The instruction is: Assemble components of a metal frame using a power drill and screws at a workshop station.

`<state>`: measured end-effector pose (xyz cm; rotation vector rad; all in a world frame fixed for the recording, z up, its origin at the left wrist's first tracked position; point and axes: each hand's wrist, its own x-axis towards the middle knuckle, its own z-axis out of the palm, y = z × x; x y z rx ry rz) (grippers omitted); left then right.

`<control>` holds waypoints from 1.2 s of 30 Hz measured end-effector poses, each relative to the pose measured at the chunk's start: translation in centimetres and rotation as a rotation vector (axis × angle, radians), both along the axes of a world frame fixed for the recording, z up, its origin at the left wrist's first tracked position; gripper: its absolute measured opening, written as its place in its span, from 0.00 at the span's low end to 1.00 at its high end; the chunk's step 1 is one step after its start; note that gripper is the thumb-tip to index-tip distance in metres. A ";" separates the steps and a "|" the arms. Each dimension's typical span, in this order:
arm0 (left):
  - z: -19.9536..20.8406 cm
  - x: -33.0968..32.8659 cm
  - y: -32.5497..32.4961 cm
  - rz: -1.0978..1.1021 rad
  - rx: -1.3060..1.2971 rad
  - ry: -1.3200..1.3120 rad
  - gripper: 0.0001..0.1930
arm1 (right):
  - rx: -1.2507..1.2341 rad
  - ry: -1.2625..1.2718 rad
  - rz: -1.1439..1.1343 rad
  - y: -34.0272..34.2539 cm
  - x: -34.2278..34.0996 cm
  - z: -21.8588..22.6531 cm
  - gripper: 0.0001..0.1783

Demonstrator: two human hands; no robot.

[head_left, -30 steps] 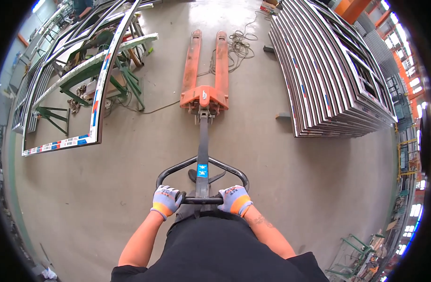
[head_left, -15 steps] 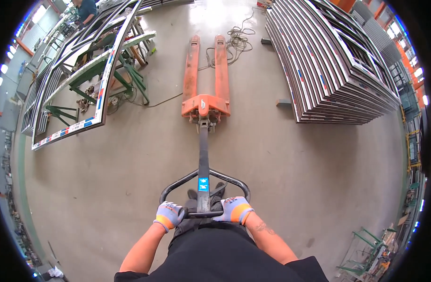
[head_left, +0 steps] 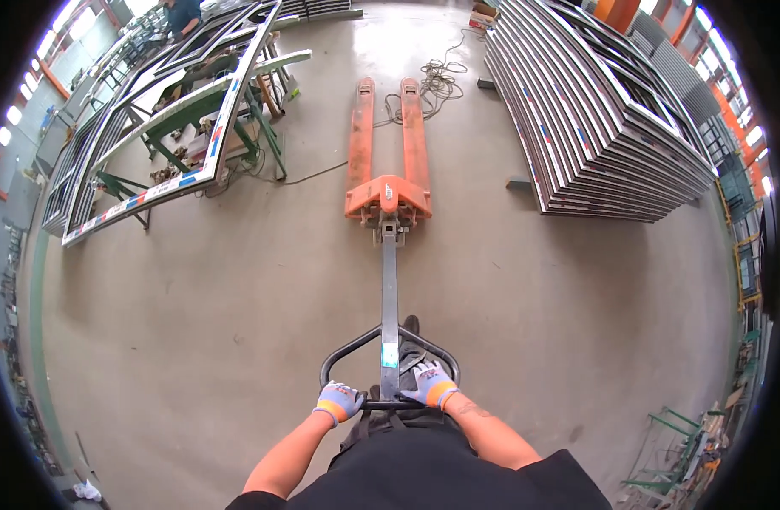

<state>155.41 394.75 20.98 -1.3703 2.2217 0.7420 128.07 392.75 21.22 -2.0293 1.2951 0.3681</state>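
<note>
The pallet truck [head_left: 364,202] is orange, its handle [head_left: 350,343] black, the gloves [head_left: 431,383] lilac-and-orange.

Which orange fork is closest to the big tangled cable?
The right fork: most of the tangled cable lies just off its outer side. The left fork sits farther away.

Bright overall; glare on far floor [head_left: 390,41]; edges bowed, corners black.

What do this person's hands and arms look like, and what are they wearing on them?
The left hand and right hand wear pale lavender-grey gloves with dark print on the backs and yellow-orange cuffs. The forearms are uncovered, with a tattoo-like marking on the right one. Short black sleeves cover the upper arms.
</note>
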 end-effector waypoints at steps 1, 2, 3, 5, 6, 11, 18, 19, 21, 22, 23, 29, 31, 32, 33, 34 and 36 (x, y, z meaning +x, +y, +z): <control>-0.7 0.3 0.8 -0.017 0.031 0.002 0.23 | -0.179 -0.055 -0.052 2.0 0.8 -0.2 0.40; -1.2 0.5 1.9 -0.036 0.061 0.004 0.23 | -0.033 -0.018 -0.057 2.8 1.1 -0.7 0.37; -1.7 0.8 2.8 -0.031 0.059 0.012 0.23 | 0.112 0.018 -0.064 3.2 1.2 -1.2 0.34; 2.1 0.3 0.3 -0.006 -0.098 0.041 0.22 | -0.167 0.140 0.081 2.7 -0.2 1.3 0.29; 4.1 1.2 -0.3 0.061 -0.245 0.114 0.20 | -0.264 0.166 0.019 0.7 1.1 7.5 0.27; 12.1 -1.1 -5.9 0.316 -0.586 0.421 0.16 | -0.544 0.043 -0.545 -4.0 -0.4 12.8 0.24; -3.6 -0.9 9.0 -0.031 -0.128 0.096 0.22 | -0.176 0.220 -0.171 11.2 -1.4 -2.4 0.28; -5.9 -0.9 9.9 -0.019 -0.022 0.143 0.22 | -0.012 0.196 -0.171 11.8 -1.6 -4.0 0.29; -6.3 -0.4 9.0 0.007 0.005 0.171 0.22 | -0.009 0.212 -0.188 10.7 -1.3 -3.2 0.29; -4.7 -0.3 7.6 0.005 0.000 0.166 0.22 | -0.169 0.182 -0.191 9.5 -1.4 -1.8 0.28; -1.2 -0.9 5.6 0.002 -0.109 0.178 0.21 | -0.311 0.165 -0.213 8.7 -2.2 0.2 0.27; 6.8 -1.8 1.2 0.115 -0.355 0.211 0.18 | -0.495 -0.059 -0.508 3.4 -1.8 9.1 0.23; 2.1 -2.1 4.4 -0.012 -0.224 0.100 0.20 | -0.406 0.102 -0.325 6.9 -2.5 3.0 0.24; -1.1 -2.3 6.3 -0.028 -0.126 0.079 0.21 | -0.353 0.158 -0.259 9.6 -2.7 -1.4 0.24; -3.6 -2.4 8.1 -0.041 -0.098 0.090 0.22 | -0.297 0.210 -0.189 11.3 -2.8 -4.4 0.24; -3.9 -2.6 8.0 -0.040 -0.059 0.095 0.21 | -0.299 0.206 -0.185 10.9 -2.7 -4.0 0.24; -4.3 -2.3 7.6 -0.033 -0.023 0.096 0.21 | -0.136 0.180 -0.186 10.0 -2.7 -3.2 0.25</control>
